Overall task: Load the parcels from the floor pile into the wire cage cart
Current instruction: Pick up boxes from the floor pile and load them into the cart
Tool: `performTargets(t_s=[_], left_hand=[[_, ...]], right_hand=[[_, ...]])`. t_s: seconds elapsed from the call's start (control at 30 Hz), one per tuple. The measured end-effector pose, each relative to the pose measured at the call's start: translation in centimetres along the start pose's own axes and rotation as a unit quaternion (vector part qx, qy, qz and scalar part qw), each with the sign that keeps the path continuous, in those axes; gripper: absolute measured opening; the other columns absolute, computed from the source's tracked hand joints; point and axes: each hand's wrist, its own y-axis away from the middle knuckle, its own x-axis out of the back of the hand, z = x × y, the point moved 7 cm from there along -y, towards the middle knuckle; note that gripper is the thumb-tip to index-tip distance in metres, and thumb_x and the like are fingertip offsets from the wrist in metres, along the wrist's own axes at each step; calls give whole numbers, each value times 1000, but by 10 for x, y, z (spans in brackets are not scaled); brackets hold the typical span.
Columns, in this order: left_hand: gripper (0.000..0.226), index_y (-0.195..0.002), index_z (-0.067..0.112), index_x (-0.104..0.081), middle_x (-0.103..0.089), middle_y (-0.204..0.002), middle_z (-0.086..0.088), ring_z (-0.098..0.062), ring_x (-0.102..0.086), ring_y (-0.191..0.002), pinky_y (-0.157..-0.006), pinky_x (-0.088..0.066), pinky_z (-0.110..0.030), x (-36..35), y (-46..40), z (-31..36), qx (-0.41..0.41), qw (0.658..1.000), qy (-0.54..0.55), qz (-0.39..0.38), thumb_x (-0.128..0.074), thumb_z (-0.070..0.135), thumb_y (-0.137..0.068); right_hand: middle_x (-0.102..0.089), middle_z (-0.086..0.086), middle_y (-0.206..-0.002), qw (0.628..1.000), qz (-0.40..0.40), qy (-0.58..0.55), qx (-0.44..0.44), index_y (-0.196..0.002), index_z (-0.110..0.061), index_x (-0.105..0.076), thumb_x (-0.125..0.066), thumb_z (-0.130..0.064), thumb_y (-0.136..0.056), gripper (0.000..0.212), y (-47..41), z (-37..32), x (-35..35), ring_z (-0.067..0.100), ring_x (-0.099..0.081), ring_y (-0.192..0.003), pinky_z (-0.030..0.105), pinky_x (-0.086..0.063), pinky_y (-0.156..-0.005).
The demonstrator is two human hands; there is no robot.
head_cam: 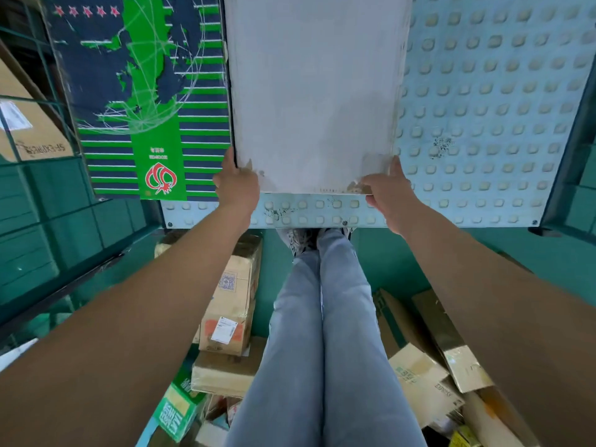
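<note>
Both arms reach forward over the cart's near edge. The left hand grips the near-left corner of a large white parcel, thumb up along its left side; the right hand curls round the near-right corner, fingers tucked under the edge. The parcel lies flat on the studded pale-blue deck of the wire cage cart, its near edge just short of the deck's near rim. Touching its left side lies a green and navy box with a red emblem. Down on the green floor, on either side of the person's jeans, lies the pile: a taped brown carton to the left, more cardboard parcels to the right.
</note>
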Motion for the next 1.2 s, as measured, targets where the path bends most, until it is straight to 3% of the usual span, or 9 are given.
performTargets(t_s=[0.17,0.27,0.4,0.5,0.57,0.77,0.9,1.0,1.2], left_hand=[[42,-143,10,-42,-53,-138,-15,-22,-59,-111,-90,-52,-37,-5,26,-35,103,992,62,36,-48,27,-105],[47,-148,12,-39,-51,-132,7,-11,-49,-124,-95,-42,-31,-1,26,-50,63,952,-298,-38,-39,38,-109],[37,-138,14,-45,-59,-111,8,-8,-58,-103,-87,-49,-21,9,10,-60,139,990,4,18,-49,33,-107],[15,-120,25,-51,-51,-100,9,-7,-52,-104,-74,-38,-21,1,18,-55,68,995,-74,8,-44,30,-108],[11,-107,26,-48,-49,-96,5,-7,-52,-88,-78,-41,-23,-6,28,-57,156,970,186,4,-41,17,-108],[34,-137,15,-47,-51,-101,0,-9,-47,-78,-84,-55,-37,-4,35,-23,98,982,141,-74,-50,14,-104],[37,-138,6,-50,-54,-100,1,-15,-55,-86,-69,-47,-29,13,60,11,65,984,108,-125,-52,12,-102],[42,-140,16,-49,-57,-109,-6,-19,-54,-92,-80,-55,-32,50,104,34,62,974,175,-132,-55,20,-99],[31,-133,24,-49,-57,-116,-5,-19,-54,-96,-80,-53,-30,145,210,84,22,957,260,-125,-52,21,-103]], right_hand=[[-56,4,-123,998,-9,-60,11,-164,-38,-8,-64,-21,-91,93,4,-1,-4,18,-60,-103,42,-52,-104],[-63,5,-117,997,-5,-81,8,-164,-37,-12,-61,-17,-97,85,8,-1,0,19,-61,-98,37,-55,-100],[-62,0,-106,996,12,-86,9,-164,-34,-15,-63,-21,-97,83,15,-7,-3,24,-63,-116,36,-52,-103],[-60,3,-123,994,26,-96,34,-164,-33,-19,-64,-21,-97,81,20,-7,-3,24,-65,-117,38,-49,-109],[-66,4,-114,994,24,-92,57,-163,-33,-23,-64,-18,-95,80,20,-3,-1,16,-66,-106,37,-49,-110],[-51,7,-149,993,14,-98,66,-161,-40,-22,-69,-16,-92,86,27,1,-11,14,-63,-90,28,-58,-89],[-37,6,-162,992,-49,-75,90,-163,-39,-16,-69,-19,-95,88,83,-24,-33,21,-60,-110,52,-43,-113],[-29,0,-166,989,-69,-51,118,-164,-33,-19,-65,-20,-100,80,147,-51,-40,24,-52,-128,48,-42,-116],[-56,13,-146,979,-88,-74,166,-155,-18,-38,-55,-8,-104,55,296,-108,-33,33,-53,-135,43,-46,-113]])
